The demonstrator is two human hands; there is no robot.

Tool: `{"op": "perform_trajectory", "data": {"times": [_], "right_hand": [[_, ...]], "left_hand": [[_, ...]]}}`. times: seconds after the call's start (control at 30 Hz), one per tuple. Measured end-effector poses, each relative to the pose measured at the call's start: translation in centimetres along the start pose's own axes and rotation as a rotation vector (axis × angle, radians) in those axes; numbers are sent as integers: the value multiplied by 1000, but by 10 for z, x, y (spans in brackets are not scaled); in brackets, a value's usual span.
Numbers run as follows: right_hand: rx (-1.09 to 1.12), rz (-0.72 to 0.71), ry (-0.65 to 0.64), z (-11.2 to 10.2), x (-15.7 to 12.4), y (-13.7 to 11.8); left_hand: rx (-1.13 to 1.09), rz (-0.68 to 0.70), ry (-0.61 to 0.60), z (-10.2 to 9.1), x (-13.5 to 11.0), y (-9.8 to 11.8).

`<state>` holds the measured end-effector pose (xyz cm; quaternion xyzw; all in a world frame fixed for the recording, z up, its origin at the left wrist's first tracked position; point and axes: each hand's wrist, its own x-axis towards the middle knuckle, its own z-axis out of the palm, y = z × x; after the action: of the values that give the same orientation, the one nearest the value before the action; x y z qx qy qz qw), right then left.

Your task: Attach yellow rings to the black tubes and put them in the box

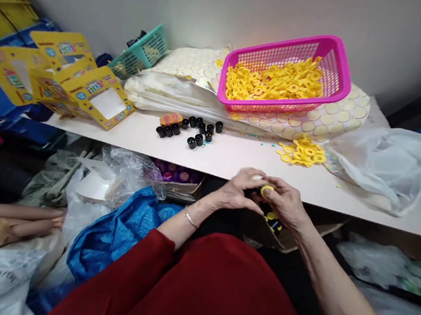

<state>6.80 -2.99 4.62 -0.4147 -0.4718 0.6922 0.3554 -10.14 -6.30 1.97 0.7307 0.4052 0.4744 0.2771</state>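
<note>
My left hand (pixel 242 191) is slightly blurred at the front edge of the table, its thumb stretched apart from the curved fingers. Its fingertips meet my right hand (pixel 284 200), which pinches a small yellow ring piece (pixel 266 191). Something dark shows between the hands, but I cannot make out its shape. Below them, an open cardboard box (pixel 288 242) holds black and yellow pieces (pixel 274 225). Several small black cups (pixel 199 140) stand on the table ahead to the left, beside an orange and pink piece (pixel 171 119). A loose heap of yellow ring pieces (pixel 304 152) lies ahead to the right.
A pink basket (pixel 281 106) of yellow ring pieces rests on a patterned wrap at the back. Yellow printed boxes (pixel 100 97) and a green basket (pixel 140 55) are left. A white plastic bag (pixel 386 163) sits right. A blue bag (pixel 112 232) lies below the table's edge.
</note>
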Motion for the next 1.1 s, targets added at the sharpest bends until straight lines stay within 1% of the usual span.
{"op": "perform_trajectory", "data": {"times": [0.03, 0.1, 0.13, 0.17, 0.2, 0.23, 0.3, 0.37, 0.4, 0.43, 0.5, 0.53, 0.57, 0.63, 0.67, 0.7, 0.73, 0.77, 0.8, 0.83, 0.87, 0.9, 0.93, 0.97, 1.0, 1.07, 1.1], "right_hand": [[-25, -16, 23, -4, 4, -3], [-159, -48, 30, -20, 4, -7], [-267, -47, 1, -31, 0, -7], [-388, -25, -43, -43, -6, -4], [-502, 16, -99, -55, -12, 1], [-614, 63, -136, -65, -18, 8], [-862, 136, -102, -80, -23, 30], [-1176, 251, -115, -84, -19, 52], [-1301, 305, -141, -83, -13, 61], [-1387, 360, -183, -80, -7, 68], [-1454, 471, -262, -74, 7, 75], [-1458, 483, -254, -73, 12, 75], [-1446, 473, -253, -73, 15, 73], [-1351, 414, -255, -77, 13, 63], [-1267, 390, -285, -80, 9, 54], [-1159, 371, -328, -83, 5, 43], [-1046, 355, -373, -85, 2, 31], [-931, 331, -413, -87, 2, 19], [-841, 267, -401, -87, 4, 6], [-819, 158, -331, -87, 11, -6], [-867, 2, -185, -85, 22, -17], [-966, -157, -21, -83, 36, -25], [-1103, -269, 100, -80, 51, -31], [-1251, -323, 157, -77, 67, -35], [-1385, -339, 175, -74, 82, -36], [-1576, -346, 171, -70, 104, -34], [-1629, -347, 163, -68, 111, -33]], "left_hand": [[60, -52, 142, -13, -4, -5], [232, -244, 506, -44, -11, -18], [321, -358, 692, -60, -15, -28], [399, -473, 842, -76, -18, -38], [452, -580, 928, -90, -21, -48], [473, -660, 939, -103, -25, -58], [476, -738, 868, -122, -29, -76], [442, -754, 829, -133, -29, -90], [416, -754, 845, -136, -28, -95], [380, -755, 871, -138, -25, -99], [314, -752, 913, -138, -20, -103], [293, -743, 910, -137, -19, -102], [286, -730, 919, -136, -18, -100], [332, -701, 951, -130, -18, -92], [381, -681, 970, -125, -19, -87], [431, -648, 958, -117, -18, -81], [468, -607, 919, -108, -16, -75], [481, -559, 850, -96, -11, -70], [464, -511, 762, -82, -4, -66], [426, -477, 657, -66, 5, -63], [379, -450, 556, -50, 16, -62], [332, -424, 464, -34, 28, -62], [295, -403, 382, -18, 40, -63], [271, -392, 319, -4, 51, -65], [252, -397, 276, 8, 61, -67], [226, -428, 240, 24, 74, -73], [223, -448, 237, 28, 78, -75]]}}
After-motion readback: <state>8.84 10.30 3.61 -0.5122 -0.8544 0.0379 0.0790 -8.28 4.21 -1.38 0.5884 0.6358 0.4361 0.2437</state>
